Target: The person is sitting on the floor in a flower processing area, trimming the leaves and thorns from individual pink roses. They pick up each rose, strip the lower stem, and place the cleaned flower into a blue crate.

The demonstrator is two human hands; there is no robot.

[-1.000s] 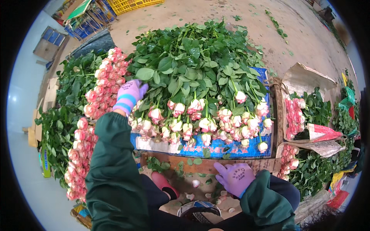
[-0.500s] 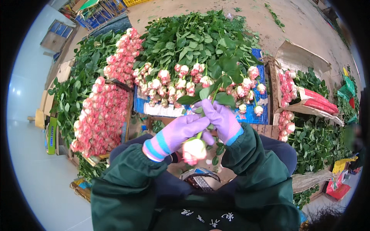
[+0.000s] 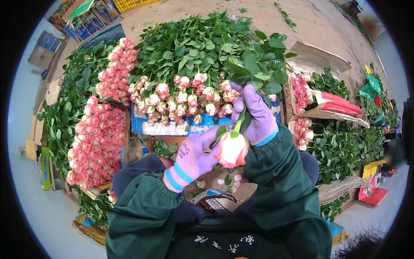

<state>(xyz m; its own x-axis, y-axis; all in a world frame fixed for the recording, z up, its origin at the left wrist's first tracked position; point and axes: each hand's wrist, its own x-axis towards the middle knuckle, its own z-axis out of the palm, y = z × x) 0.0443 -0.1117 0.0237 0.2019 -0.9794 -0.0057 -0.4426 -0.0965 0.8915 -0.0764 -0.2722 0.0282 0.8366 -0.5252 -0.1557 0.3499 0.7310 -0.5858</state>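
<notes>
The right hand's (image 3: 257,115) fingers clasp the leafy stem of a pink-and-white rose (image 3: 233,150). The left hand (image 3: 195,152) is at its bloom, fingertips partly hidden, so I cannot tell whether they grip.

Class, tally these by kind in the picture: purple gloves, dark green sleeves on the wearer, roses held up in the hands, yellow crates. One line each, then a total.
Purple gloves: 2
Dark green sleeves: 2
Held rose: 1
Yellow crate: 1
Total: 6
</notes>
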